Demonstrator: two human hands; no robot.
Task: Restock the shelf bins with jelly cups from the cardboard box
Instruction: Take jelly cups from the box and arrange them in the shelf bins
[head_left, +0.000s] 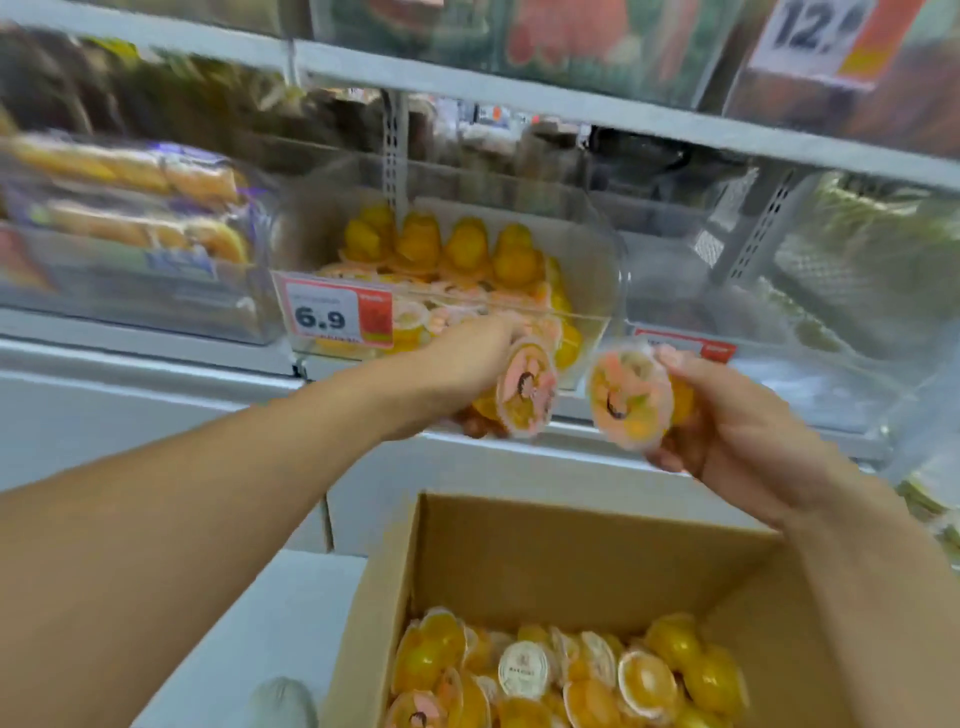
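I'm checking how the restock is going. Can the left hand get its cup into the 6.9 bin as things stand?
Probably yes. The left hand holds its cup right at the bin front, whose top is open. Only the cups already inside limit room.

Both bare forearms reach forward and up from the bottom corners. The left arm stretches long across the lower left, wrist nearly straight, left hand (467, 358) back-up with fingers curled under in a closed grip on a cup (525, 387). The right hand (737, 431) is raised beside it, just apart, palm turned leftward, thumb and fingers pinching a second cup (631, 397).
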